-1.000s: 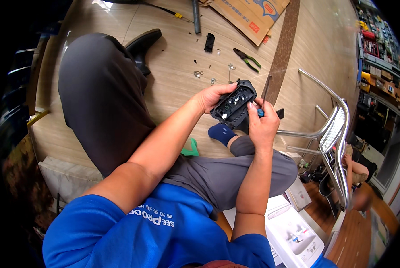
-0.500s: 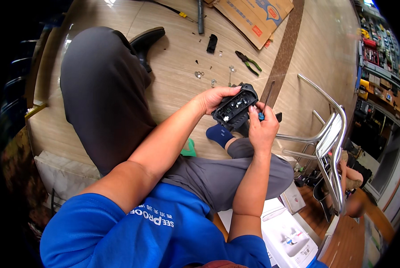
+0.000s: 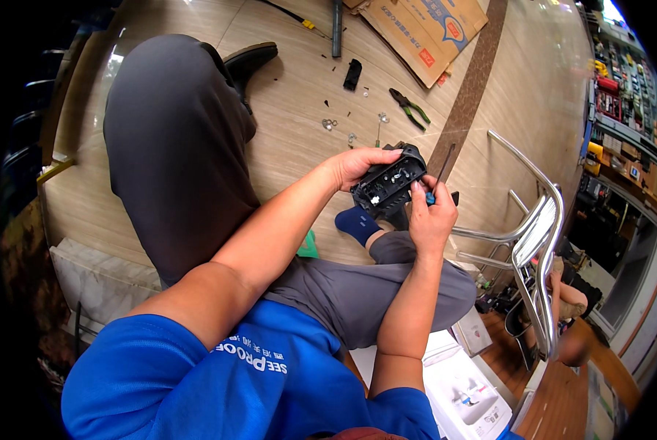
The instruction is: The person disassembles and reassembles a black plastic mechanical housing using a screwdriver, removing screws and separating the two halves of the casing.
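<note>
My left hand (image 3: 355,167) is closed around the far left end of a black plastic housing (image 3: 379,187), its thumb along the top edge. The housing's open side faces up, showing small metal and white parts in its cavity. At its right side, my right hand (image 3: 434,218) grips a screwdriver (image 3: 446,167) with a blue and dark handle. The thin shaft points up and away from me, clear of the cavity. My right thumb and fingertips are close against the housing's edge; whether they touch it is hard to tell.
On the tiled floor ahead lie green-handled pliers (image 3: 410,109), a black plastic piece (image 3: 352,75), small metal parts (image 3: 330,124) and flattened cardboard (image 3: 423,37). A chrome-framed chair (image 3: 531,235) stands at right. Beside my right leg is a white box (image 3: 460,392). Another person (image 3: 567,297) is at far right.
The whole view has shifted slightly. The screwdriver's shaft now shows at a slightly different slant beside the housing. Both hands keep their holds.
</note>
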Motion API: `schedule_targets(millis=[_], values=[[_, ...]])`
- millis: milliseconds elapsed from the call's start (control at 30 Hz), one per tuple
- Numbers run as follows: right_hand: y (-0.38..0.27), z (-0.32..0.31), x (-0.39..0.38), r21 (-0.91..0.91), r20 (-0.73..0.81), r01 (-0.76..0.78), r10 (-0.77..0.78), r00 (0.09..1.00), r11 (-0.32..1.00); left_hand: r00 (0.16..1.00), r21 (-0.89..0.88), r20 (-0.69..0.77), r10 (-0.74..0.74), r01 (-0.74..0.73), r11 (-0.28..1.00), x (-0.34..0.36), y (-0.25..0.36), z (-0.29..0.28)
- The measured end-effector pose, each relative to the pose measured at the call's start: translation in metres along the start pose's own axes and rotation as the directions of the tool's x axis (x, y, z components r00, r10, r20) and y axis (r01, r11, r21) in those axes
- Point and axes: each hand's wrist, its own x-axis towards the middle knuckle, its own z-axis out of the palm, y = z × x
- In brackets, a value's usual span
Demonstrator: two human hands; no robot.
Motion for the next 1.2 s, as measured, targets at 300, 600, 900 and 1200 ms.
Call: schedule_targets(millis=[300, 600, 900, 1200], values=[[-0.0038, -0.0025, 0.0017, 0.012, -0.01, -0.035, 0.035, 0.999, 0.999, 0.999, 0.016, -0.014, 0.036, -0.036, 0.999, -0.0001, 0.0002, 0.0042], [0.0015, -0.0068, 0.0022, 0.0, -0.028, -0.038, 0.038, 0.999, 0.999, 0.998, 0.045, -0.019, 0.062, -0.061, 0.997, -0.0009, 0.0025, 0.0048], [0.0025, -0.0075, 0.0007, -0.005, -0.022, -0.044, 0.044, 0.999, 0.999, 0.993, 0.1, -0.072, 0.094, -0.086, 0.991, -0.0009, 0.003, 0.0085], [0.0006, -0.0072, 0.0006, -0.009, -0.024, -0.04, 0.04, 0.999, 0.999, 0.992, 0.133, -0.073, 0.103, -0.093, 0.987, -0.0002, 0.0044, 0.007]])
